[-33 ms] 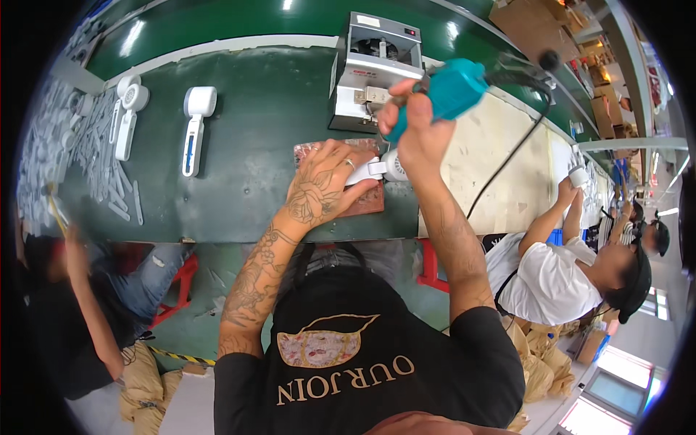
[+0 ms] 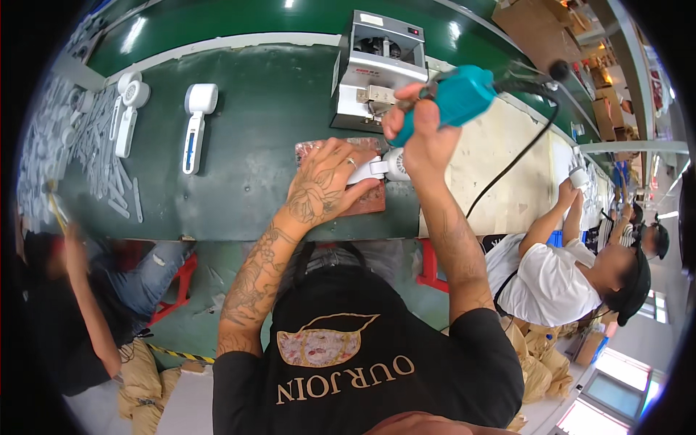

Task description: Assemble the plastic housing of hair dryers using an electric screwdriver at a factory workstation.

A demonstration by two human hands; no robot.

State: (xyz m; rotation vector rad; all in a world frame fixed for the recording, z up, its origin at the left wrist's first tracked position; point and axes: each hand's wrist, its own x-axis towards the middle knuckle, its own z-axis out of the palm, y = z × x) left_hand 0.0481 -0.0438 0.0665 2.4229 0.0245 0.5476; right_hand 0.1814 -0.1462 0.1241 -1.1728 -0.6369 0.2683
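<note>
Fingers of left hand [image 2: 319, 181] curled over white handheld fan [image 2: 378, 167], frame centre | right hand [image 2: 429, 141] wrapped round teal electric screwdriver [image 2: 457, 96] | work seemingly unfinished; spare fan [image 2: 196, 130] upper left, stage unclear

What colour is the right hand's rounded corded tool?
Teal: the rounded corded tool in the right hand; head view shows it best.

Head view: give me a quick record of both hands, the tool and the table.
Left hand: holding a white handheld device at a red pad
Right hand: gripping a teal power tool
Tool tip: not clearly visible
Table: green, with a grey machine beyond the hands and grey strips at left
</note>
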